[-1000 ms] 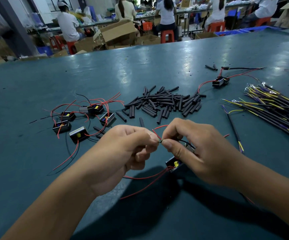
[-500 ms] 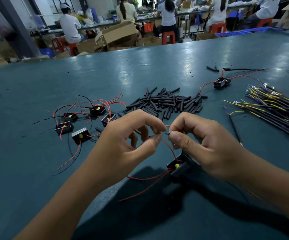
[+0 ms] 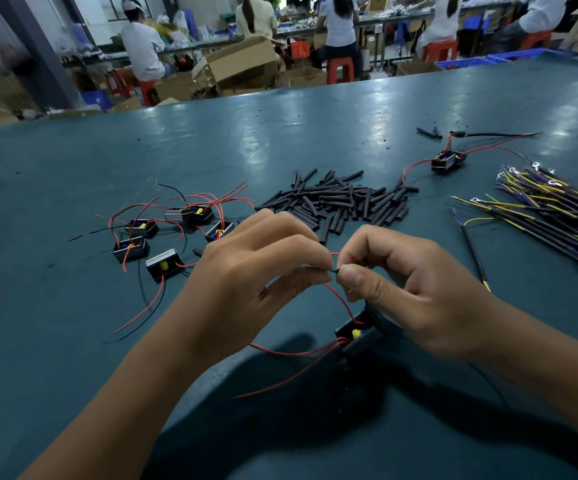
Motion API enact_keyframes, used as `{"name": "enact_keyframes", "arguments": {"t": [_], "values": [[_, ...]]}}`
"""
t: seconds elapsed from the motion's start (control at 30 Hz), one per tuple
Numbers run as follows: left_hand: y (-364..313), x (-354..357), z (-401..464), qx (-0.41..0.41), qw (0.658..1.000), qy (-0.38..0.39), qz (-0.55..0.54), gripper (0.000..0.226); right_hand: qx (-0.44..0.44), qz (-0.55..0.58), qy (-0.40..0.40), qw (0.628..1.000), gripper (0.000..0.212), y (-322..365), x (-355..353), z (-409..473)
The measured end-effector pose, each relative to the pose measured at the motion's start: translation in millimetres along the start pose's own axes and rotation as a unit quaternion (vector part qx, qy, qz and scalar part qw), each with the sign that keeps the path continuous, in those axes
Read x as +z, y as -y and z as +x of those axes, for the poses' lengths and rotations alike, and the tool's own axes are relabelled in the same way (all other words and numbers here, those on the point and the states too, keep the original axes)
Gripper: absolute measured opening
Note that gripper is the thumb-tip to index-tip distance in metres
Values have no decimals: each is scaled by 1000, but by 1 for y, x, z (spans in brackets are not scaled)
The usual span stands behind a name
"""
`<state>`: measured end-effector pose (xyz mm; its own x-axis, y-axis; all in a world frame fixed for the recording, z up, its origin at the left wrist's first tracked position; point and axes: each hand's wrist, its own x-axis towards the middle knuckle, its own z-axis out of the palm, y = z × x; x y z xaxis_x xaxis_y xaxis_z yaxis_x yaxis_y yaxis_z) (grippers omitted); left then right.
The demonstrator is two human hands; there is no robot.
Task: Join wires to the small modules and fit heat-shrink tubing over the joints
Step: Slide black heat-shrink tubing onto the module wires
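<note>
My left hand (image 3: 246, 285) and my right hand (image 3: 415, 289) meet fingertip to fingertip above the teal table (image 3: 73, 341). Between them they pinch a thin black wire end at the joint (image 3: 334, 270), where a red wire (image 3: 341, 301) also runs. That red wire drops to a small black module with a yellow part (image 3: 358, 336), which hangs under my right palm. Two more red leads trail from the module toward me. A pile of black heat-shrink tubes (image 3: 339, 202) lies just beyond my hands.
Several black modules with red and black leads (image 3: 163, 233) lie to the left. One wired module (image 3: 448, 161) sits at the far right, beside a bundle of black, yellow and purple cables with ring terminals (image 3: 554, 209). People sit at benches behind the table.
My hands have risen and turned slightly, left fingers now closed to the right thumb at the joint. The module has shifted a little under my right palm.
</note>
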<state>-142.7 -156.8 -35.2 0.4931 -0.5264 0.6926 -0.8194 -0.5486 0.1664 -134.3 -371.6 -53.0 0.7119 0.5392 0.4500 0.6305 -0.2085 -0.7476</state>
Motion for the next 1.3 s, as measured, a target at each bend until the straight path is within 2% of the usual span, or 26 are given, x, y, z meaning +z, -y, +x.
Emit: {"name": "enact_keyframes", "arguments": {"t": [0.17,0.27,0.43,0.5,0.57,0.6,0.67,0.73,0.83,0.93,1.07,1.3], "values": [[-2,-4,1,-47,995,48,-79,14,-6,-6,6,1000,15,2,0,0],[-4,-4,-3,-136,970,87,-182,15,-15,-25,1,1000,15,2,0,0],[-8,1,-4,-318,858,98,-391,16,-35,-64,-5,997,11,4,0,0],[-10,2,-2,-364,808,105,-450,13,-36,-73,-5,997,11,4,0,0],[-11,2,-1,-383,784,110,-475,10,-32,-74,-2,997,13,4,1,-1],[-12,2,-2,-379,797,107,-458,12,-26,-69,-1,997,13,4,1,-1],[-11,0,-5,-322,873,92,-353,21,-13,-50,-4,999,12,3,0,-1],[-9,-4,-4,-232,939,65,-244,16,-2,-28,-10,1000,13,3,-2,-1],[-5,-8,-1,-103,989,19,-104,10,3,-8,-8,1000,13,3,-3,0],[-5,-5,0,-33,999,2,-33,8,3,3,5,1000,13,3,-1,-1],[-4,-3,-3,17,1000,-18,6,15,6,17,11,1000,12,4,-1,-1],[-7,-3,-2,39,997,-3,61,16,6,14,12,1000,14,4,0,-3]]}}
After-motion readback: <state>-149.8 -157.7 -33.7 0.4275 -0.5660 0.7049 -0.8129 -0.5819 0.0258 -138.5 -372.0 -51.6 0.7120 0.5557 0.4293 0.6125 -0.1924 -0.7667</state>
